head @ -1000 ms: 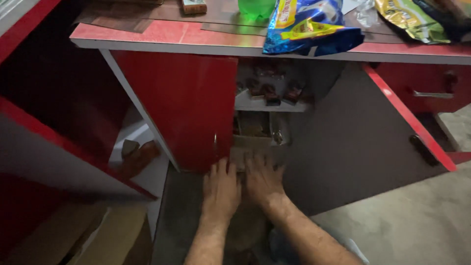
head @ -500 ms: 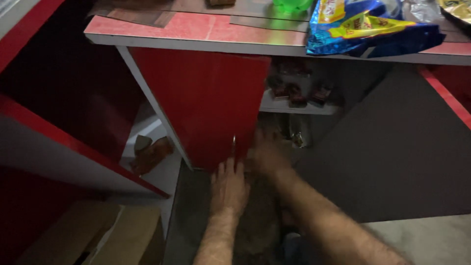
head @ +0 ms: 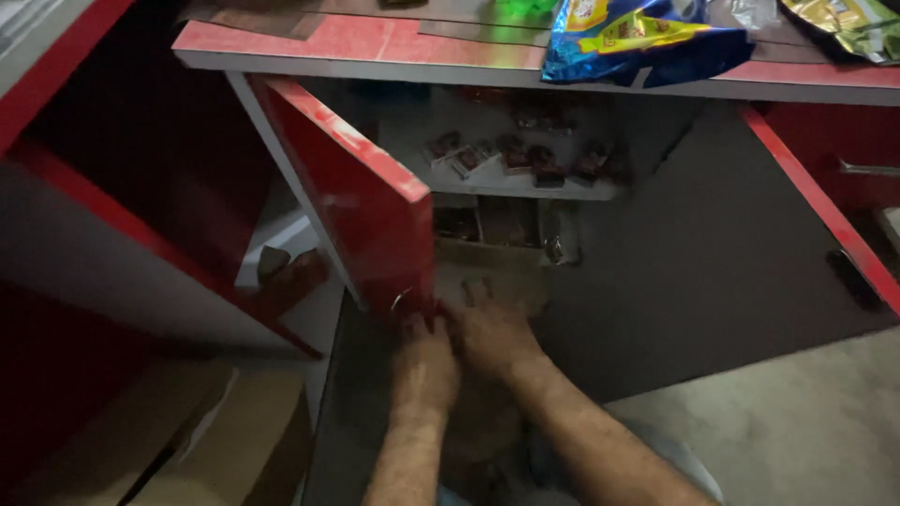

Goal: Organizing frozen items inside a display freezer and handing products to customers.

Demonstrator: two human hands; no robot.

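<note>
A red cabinet door stands swung out under the counter, with a small metal handle at its lower corner. My left hand is at that lower corner, fingers against the door's bottom edge; blur hides its grip. Right beside it, my right hand reaches into the cabinet's lower part with fingers spread and nothing in it, just short of a cardboard box. Above, a white shelf holds several small dark packets.
A blue snack bag and a green-gold bag lie on the red countertop. Another door hangs open at the right, grey inside. A further red door juts out at left above cardboard boxes.
The red door was shut in front of the shelves and has swung open to the left, baring the shelf and box. Both hands moved forward to its lower edge.
</note>
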